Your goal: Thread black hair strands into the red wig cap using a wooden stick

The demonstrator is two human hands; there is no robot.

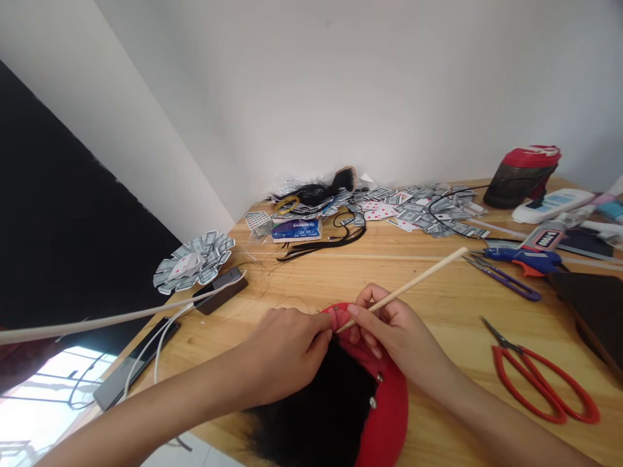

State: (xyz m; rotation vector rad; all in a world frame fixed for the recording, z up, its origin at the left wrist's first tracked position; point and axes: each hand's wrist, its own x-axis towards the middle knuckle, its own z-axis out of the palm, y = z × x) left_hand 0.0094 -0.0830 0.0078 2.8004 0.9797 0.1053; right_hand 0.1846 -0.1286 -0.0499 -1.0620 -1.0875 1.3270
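Observation:
A red fabric piece [389, 408] with small metal studs lies at the near edge of the wooden table [438, 285], with black hair or fur [316, 415] over it. My left hand [287, 347] is closed, pinching the red fabric's top edge. My right hand [389, 327] grips a thin wooden stick [418, 277], its near tip pressed into the red fabric beside my left fingers. The stick slants up to the right.
Red scissors [540, 376] lie at the right, small purple snips [506, 277] and a blue glue gun [525, 258] behind them. Cut playing cards [418, 211] and black hair [311, 192] are strewn at the back. A card fan [192, 261], power bank [220, 290], phone [134, 366] and cable sit left.

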